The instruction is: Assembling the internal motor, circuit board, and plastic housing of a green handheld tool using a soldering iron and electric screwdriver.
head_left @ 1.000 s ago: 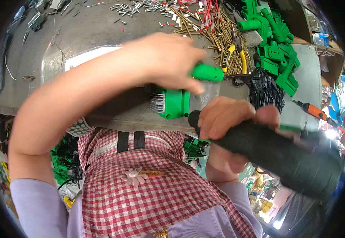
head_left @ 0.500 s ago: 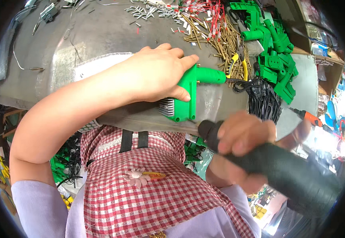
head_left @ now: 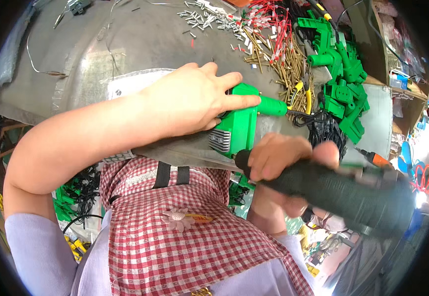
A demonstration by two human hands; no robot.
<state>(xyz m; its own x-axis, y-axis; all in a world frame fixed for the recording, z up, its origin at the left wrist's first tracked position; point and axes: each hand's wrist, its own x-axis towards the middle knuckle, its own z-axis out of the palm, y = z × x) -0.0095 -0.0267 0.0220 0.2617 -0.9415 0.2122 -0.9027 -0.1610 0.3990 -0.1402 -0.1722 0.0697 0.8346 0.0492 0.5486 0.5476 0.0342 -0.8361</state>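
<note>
My left hand (head_left: 190, 98) presses on a green plastic tool housing (head_left: 244, 130), fingers over its top edge and one finger stretched toward the stub handle (head_left: 272, 106). Grey metal fins (head_left: 220, 140) show at the housing's near left side, and a black cord leaves the handle. My right hand (head_left: 278, 155) is wrapped round a thick black electric screwdriver (head_left: 343, 197), somewhat blurred. Its nose meets the near corner of the housing in the picture; whether a bit touches a screw there cannot be made out.
Brass rods (head_left: 288, 64), red wires (head_left: 273, 24) and silver screws (head_left: 199, 17) lie loose at the back. Yellow-black pliers (head_left: 307, 96) rest beside coiled black cords (head_left: 328, 128). Green housings (head_left: 345, 93) pile up at the right, near an orange-handled tool (head_left: 380, 159).
The screwdriver has moved leftward, its nose now against the housing's near corner. The left hand still holds the housing, with one finger straighter across it. The whole view has shifted slightly.
</note>
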